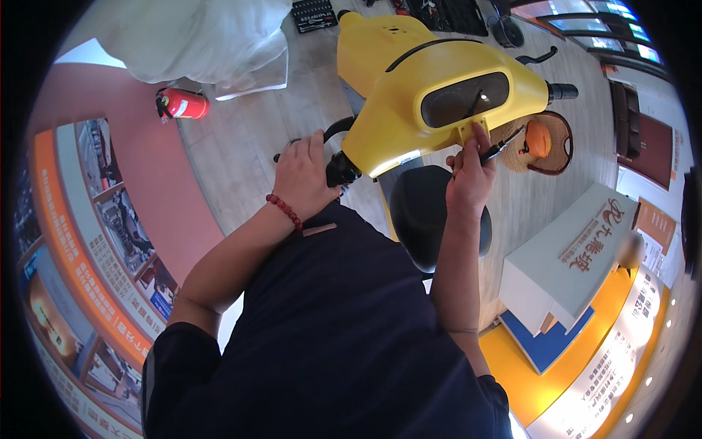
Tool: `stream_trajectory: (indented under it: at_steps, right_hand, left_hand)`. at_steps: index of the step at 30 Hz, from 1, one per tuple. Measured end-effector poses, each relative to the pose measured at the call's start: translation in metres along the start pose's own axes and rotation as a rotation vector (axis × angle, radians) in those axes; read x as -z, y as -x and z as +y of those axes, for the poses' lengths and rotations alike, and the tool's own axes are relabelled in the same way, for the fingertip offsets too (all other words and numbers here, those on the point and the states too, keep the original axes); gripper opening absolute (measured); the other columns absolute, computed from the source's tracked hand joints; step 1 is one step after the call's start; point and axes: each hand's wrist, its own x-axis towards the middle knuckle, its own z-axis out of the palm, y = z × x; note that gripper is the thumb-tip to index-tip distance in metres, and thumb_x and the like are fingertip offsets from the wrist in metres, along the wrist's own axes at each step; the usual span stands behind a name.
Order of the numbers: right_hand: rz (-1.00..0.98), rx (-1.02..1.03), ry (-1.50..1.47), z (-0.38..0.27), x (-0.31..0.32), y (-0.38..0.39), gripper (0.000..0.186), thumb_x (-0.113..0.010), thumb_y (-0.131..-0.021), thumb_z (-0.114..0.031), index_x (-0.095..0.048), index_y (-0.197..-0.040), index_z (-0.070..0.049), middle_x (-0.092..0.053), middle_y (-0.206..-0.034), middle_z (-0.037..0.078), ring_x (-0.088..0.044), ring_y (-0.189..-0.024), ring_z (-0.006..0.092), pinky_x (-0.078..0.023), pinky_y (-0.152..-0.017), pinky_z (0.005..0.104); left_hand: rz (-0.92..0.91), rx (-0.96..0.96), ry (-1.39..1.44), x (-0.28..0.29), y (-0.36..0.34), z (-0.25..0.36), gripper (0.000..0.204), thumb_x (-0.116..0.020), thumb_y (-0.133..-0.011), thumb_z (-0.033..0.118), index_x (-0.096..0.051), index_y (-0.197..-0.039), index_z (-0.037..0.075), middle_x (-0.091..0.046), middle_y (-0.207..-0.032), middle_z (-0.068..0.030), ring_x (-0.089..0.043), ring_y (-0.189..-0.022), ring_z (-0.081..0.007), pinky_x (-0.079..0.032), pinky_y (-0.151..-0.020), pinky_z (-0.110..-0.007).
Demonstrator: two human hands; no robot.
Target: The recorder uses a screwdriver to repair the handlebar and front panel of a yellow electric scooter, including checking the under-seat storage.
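In front of me stands a yellow scooter with a dark display in its handlebar cover. My left hand is closed round the left handlebar grip, beside the black brake lever. Just below the display, my right hand holds what looks like a screwdriver, its thin shaft pointing up and to the right. A fingertip of that hand presses on a small yellow tab at the cover's edge. The black seat lies under my right forearm.
A woven basket with an orange item stands right of the scooter. Far off are a socket set and an open black toolbox. A red fire extinguisher stands left, a white counter right, with a person behind it.
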Motion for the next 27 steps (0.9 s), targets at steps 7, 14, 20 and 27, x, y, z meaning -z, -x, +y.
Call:
stream_trajectory:
  at_steps: [7,14,20,27]
  right_hand:
    - [-0.011,0.003,0.044,-0.0004,-0.0006,-0.0025,0.027,-0.045,-0.093,-0.008,-0.054,-0.118,-0.002,-0.049,-0.074,-0.006,-0.033,-0.048,0.0018,-0.041,-0.055,0.0219]
    - [-0.029,0.02,0.023,0.0009,0.0003,-0.0031,0.027,-0.045,-0.093,-0.007,-0.054,-0.118,-0.002,-0.05,-0.076,-0.005,-0.033,-0.048,0.0017,-0.041,-0.055,0.0218]
    - [-0.048,0.052,0.063,0.001,0.0026,-0.0027,0.027,-0.045,-0.093,-0.007,-0.053,-0.119,-0.001,-0.047,-0.073,-0.006,-0.033,-0.049,0.0018,-0.041,-0.055,0.0219]
    - [-0.05,0.024,0.076,0.0008,0.0067,-0.0041,0.028,-0.048,-0.092,-0.008,-0.053,-0.119,-0.001,-0.043,-0.069,-0.006,-0.034,-0.05,0.0019,-0.04,-0.056,0.0219]
  left_hand:
    - [-0.012,0.075,0.061,-0.0098,0.0053,0.0043,0.062,-0.076,-0.062,0.023,-0.043,-0.107,-0.003,-0.056,-0.089,-0.0207,-0.058,-0.084,-0.0348,-0.047,-0.073,-0.042]
    - [-0.074,0.11,0.112,-0.007,0.0055,0.0049,0.066,-0.077,-0.062,0.024,-0.042,-0.11,-0.004,-0.055,-0.094,-0.0216,-0.056,-0.089,-0.0349,-0.046,-0.078,-0.041]
    - [0.127,0.007,-0.067,-0.0049,0.0019,0.0064,0.09,-0.08,-0.058,0.033,-0.034,-0.127,-0.003,-0.048,-0.114,-0.018,-0.043,-0.111,-0.0339,-0.028,-0.101,-0.046]
    - [0.074,-0.004,-0.079,-0.006,-0.0002,0.004,0.096,-0.078,-0.056,0.029,-0.029,-0.132,0.0,-0.045,-0.118,-0.0178,-0.042,-0.113,-0.0328,-0.03,-0.099,-0.044]
